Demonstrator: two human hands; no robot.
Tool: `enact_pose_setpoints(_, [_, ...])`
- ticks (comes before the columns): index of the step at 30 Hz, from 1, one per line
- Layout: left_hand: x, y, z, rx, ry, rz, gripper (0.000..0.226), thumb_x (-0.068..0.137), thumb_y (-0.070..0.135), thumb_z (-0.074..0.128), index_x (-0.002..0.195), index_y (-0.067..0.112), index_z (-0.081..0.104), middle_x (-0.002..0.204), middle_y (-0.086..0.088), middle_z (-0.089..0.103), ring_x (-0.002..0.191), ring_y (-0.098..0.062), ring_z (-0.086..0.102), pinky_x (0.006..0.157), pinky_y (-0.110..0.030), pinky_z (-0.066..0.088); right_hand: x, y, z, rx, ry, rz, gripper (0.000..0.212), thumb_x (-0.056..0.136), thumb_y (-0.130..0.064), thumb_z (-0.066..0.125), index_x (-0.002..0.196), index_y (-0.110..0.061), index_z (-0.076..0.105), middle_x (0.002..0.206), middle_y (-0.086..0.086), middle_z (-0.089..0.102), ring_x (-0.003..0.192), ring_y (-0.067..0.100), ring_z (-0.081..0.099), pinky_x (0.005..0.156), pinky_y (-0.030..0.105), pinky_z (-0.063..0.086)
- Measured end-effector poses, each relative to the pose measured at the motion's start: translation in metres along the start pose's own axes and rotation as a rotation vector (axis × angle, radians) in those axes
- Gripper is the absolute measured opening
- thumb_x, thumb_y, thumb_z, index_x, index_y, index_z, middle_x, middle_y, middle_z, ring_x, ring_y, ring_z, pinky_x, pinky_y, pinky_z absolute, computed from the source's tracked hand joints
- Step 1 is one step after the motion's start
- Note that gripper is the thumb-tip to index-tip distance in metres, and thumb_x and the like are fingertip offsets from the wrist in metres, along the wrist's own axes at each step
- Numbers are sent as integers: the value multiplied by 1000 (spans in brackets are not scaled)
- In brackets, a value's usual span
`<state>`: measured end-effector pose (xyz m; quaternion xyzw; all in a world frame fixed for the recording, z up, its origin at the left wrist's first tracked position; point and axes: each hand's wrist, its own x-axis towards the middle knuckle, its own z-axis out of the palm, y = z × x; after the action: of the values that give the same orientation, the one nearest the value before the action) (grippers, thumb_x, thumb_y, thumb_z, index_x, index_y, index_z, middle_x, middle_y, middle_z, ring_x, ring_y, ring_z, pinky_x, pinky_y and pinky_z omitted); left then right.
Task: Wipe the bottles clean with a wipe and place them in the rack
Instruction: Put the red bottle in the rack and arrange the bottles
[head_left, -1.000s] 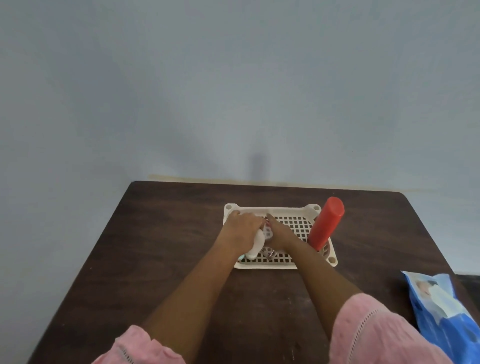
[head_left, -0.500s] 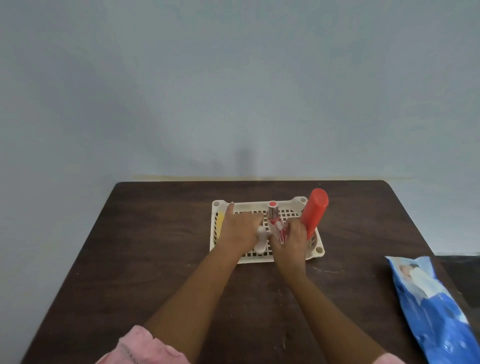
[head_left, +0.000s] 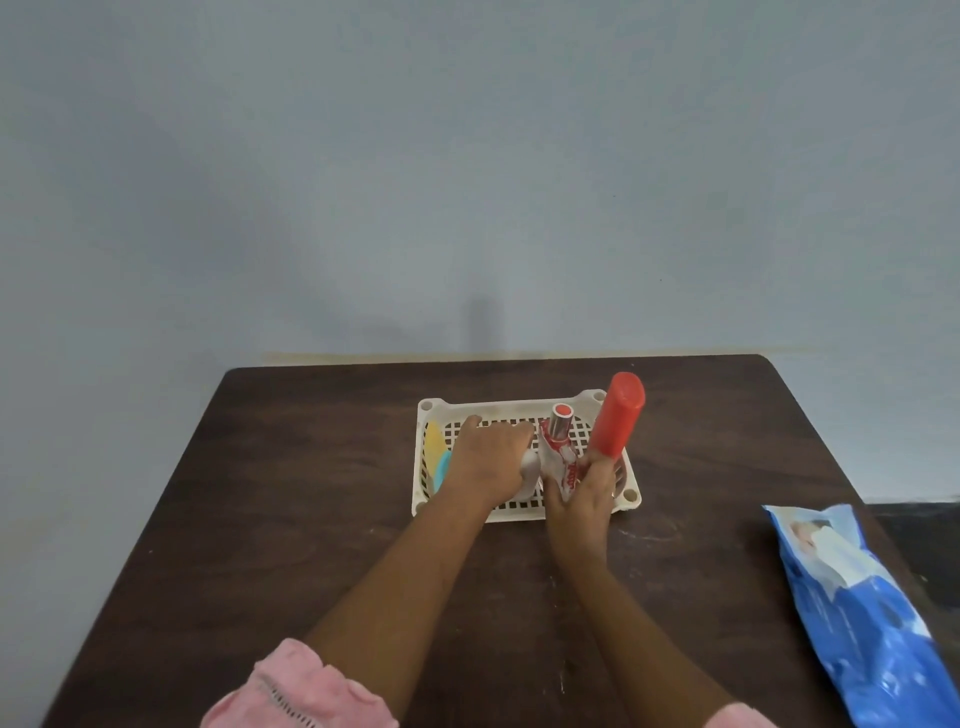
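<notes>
A cream plastic rack (head_left: 498, 404) sits on a dark wooden table (head_left: 322, 519). The right hand (head_left: 582, 501) holds a small bottle (head_left: 560, 441) with a red-and-white label upright over the rack, its fingers (head_left: 596, 465) curled round the lower part. The left hand (head_left: 488, 460) lies palm down in the rack over a white object (head_left: 531, 470); whether it grips it I cannot tell. A tall red bottle (head_left: 618, 415) leans in the rack's right end, and a yellow bottle (head_left: 434, 441) lies at the left end. A blue pack of wipes (head_left: 857, 597) lies at the table's right edge.
</notes>
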<state>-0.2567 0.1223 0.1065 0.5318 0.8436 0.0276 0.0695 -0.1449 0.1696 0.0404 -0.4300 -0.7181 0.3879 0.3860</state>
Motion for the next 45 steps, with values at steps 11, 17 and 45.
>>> enact_pose_setpoints(11, [-6, 5, 0, -21, -25, -24, 21, 88, 25, 56, 109, 20, 55, 103, -1, 67, 102, -20, 61, 117, -44, 10, -5, 8, -1, -131, -23, -25, 42, 82, -1, 64, 119, -2, 46, 120, 18, 45, 114, 17, 32, 91, 34, 39])
enact_pose_setpoints(17, [-10, 10, -5, -15, -8, -44, 28, 87, 27, 56, 115, 22, 54, 111, 1, 64, 114, -21, 55, 119, -50, 1, -1, 10, -4, -162, -69, 43, 50, 79, -13, 69, 119, -6, 40, 121, 13, 43, 110, 32, 46, 87, 46, 47])
enact_pose_setpoints(45, [-65, -84, -28, -323, 60, -143, 58, 84, -1, 64, 134, 27, 54, 150, 6, 37, 139, -16, 28, 107, -34, 36, -21, -76, 55, -354, -721, -133, 74, 85, -19, 63, 146, -19, 20, 141, 1, 41, 124, 20, 44, 96, 35, 40])
